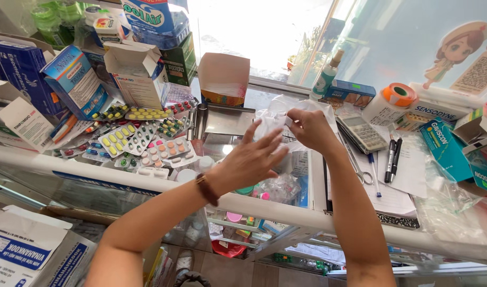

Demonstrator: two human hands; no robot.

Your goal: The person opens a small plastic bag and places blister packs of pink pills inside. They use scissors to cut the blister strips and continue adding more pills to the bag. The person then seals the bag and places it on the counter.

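While we hold a small clear plastic bag (272,118) at frame centre, nothing looks packed yet.
Our right hand (309,127) pinches its top edge; our left hand (249,162) spreads open against it, blister packs (142,135) untouched at left.

- Glass counter (286,210) runs left to right across view; shelves w/ small items below it.
- Left hand (249,159) and right hand (310,127) above counter centre, plastic bag (275,114) between them.
- Blister packs (142,138) spread on counter, left of hands.
- Opened boxes (95,79) stacked behind blister packs.
- Open carton (223,78) behind hands, near window.
- Calculator (361,132) just right of right hand; spray bottle (326,75) behind it.
- Pens (392,157) lie on papers (408,170), right of calculator.
- Tape roll (398,94) behind pens.
- Med boxes (448,146) at far right.
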